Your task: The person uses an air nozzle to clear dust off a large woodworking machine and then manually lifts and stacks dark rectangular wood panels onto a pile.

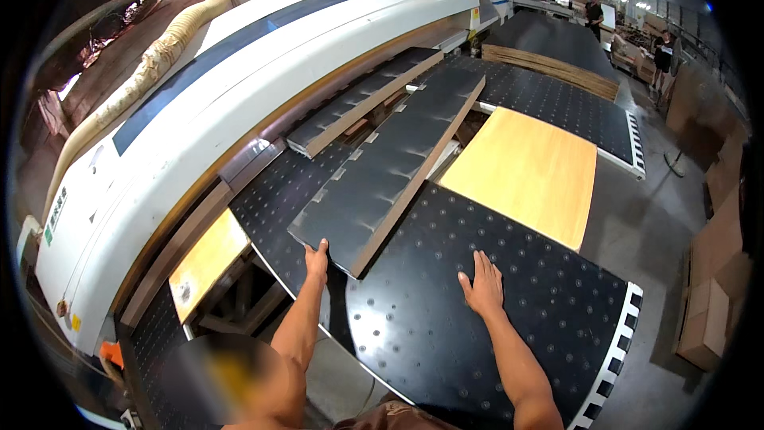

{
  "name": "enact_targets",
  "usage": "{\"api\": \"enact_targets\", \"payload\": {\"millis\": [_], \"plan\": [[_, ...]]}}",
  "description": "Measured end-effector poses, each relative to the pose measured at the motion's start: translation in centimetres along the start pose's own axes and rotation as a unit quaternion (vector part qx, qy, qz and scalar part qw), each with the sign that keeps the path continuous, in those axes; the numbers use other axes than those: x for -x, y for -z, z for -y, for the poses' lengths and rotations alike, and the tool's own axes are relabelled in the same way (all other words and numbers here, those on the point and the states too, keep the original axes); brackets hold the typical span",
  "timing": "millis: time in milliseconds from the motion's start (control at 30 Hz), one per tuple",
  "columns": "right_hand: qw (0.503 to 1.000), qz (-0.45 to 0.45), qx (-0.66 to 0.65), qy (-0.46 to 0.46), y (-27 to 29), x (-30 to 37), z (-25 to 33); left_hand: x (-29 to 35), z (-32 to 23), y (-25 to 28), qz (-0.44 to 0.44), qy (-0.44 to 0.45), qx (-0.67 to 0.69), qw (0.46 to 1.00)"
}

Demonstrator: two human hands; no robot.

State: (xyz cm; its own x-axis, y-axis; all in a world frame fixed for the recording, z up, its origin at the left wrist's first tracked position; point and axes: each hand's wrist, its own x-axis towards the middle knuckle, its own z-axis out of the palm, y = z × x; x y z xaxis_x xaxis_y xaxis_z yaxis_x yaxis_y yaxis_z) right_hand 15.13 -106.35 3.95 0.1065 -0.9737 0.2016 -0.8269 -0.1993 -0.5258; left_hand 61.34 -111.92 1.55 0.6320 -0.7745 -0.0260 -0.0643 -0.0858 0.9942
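A long dark grey board (382,171) with a brown edge lies lengthwise ahead of me on the black worktable (469,342), whose surface is dotted with small round spots. My left hand (317,261) is closed on the board's near left corner, its thumb up by the top face and the other fingers partly hidden. On the bare black surface to the right, my right hand (483,285) rests with fingers stretched out, holding nothing. Beyond the long board, another dark board (358,103) lies alongside the machine.
A large white machine (263,72) with a pale hose (151,68) runs along the left. Light wood panels (529,171) bridge table sections. A stack of dark sheets (549,48) stands farther back. Cardboard boxes (708,318) are at right. Two people (662,56) stand far off.
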Motion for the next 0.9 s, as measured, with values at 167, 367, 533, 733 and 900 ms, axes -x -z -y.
{"api": "enact_targets", "payload": {"millis": [167, 367, 533, 733, 900], "plan": [[0.997, -0.001, 0.082, -0.002, 0.6, -0.3, -0.2, -11.2, -3.5, -7.3, 0.033, 0.034, -0.018, 0.999], [0.997, 0.021, 0.072, -0.016, 0.4, -1.8, 1.7, -25.6, -3.2, -10.3, 0.011, -0.011, -0.036, 0.999], [0.996, 0.033, 0.080, -0.001, -0.4, -2.5, 1.7, -34.5, -2.2, -13.0, 0.003, -0.059, -0.075, 0.995], [0.988, 0.064, 0.125, -0.057, -0.8, -1.3, 1.7, -36.2, -1.9, -18.9, 0.026, -0.044, -0.016, 0.999], [0.993, 0.053, 0.097, -0.042, -0.2, -1.9, 2.7, -38.1, -3.0, -17.7, -0.015, -0.058, -0.110, 0.992]]}}
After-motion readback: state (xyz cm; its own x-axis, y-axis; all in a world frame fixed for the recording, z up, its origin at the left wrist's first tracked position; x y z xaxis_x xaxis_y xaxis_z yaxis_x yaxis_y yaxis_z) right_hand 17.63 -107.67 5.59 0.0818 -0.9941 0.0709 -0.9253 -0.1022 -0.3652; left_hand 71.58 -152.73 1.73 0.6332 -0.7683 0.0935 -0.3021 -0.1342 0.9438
